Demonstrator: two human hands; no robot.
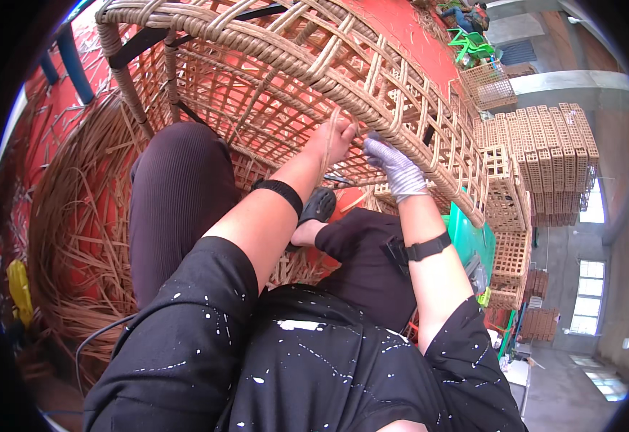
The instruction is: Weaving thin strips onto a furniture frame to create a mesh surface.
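A large woven rattan basket (401, 133) leans over my lap, its open side facing me and its thick wrapped rim crossing the view. My bare left hand (335, 138) is closed on a thin rattan strand (327, 153) just inside the rim. The strand loops over the fingers and hangs along the wrist. Beside it, my right hand (399, 169), in a pale grey glove, is closed against the underside of the rim. What its fingertips grip is hidden.
Loose rattan strips (77, 237) lie coiled on the red floor at my left. A green stool (473, 237) stands by my right arm. Stacked woven baskets (545, 158) rise at the right, and a person (476, 18) sits far off near green chairs (471, 47).
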